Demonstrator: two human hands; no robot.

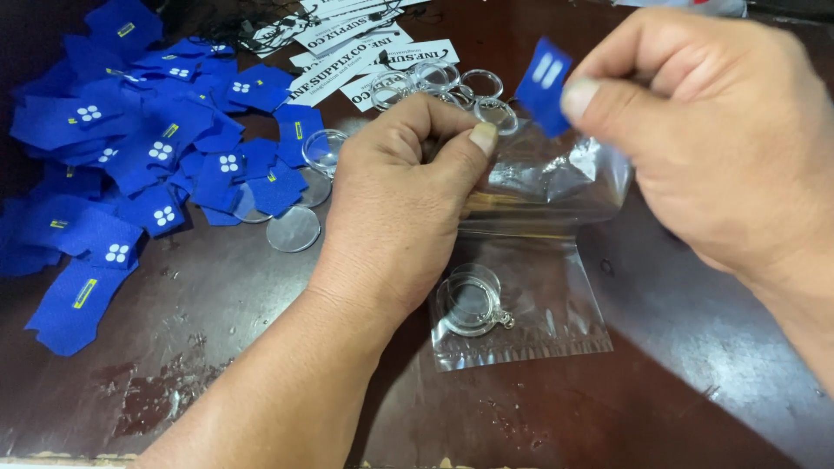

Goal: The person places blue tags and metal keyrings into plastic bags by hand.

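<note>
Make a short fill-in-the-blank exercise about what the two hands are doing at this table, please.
1. The right hand pinches a small ____ fabric label.
2. The left hand holds open a clear plastic ____.
3. Inside it lies a round clear case with a metal ____.

Missing words: blue; bag; ring

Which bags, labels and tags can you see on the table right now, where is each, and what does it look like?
Clear plastic bag: centre, mouth pinched by the left hand, a round clear keyring case inside.
Small blue fabric label: pinched in the right hand above the bag; rectangular, white marks.
Pile of blue fabric labels: left side; some with white dots, some with yellow bars.
White paper tags: top centre; rectangular, black print.
</note>
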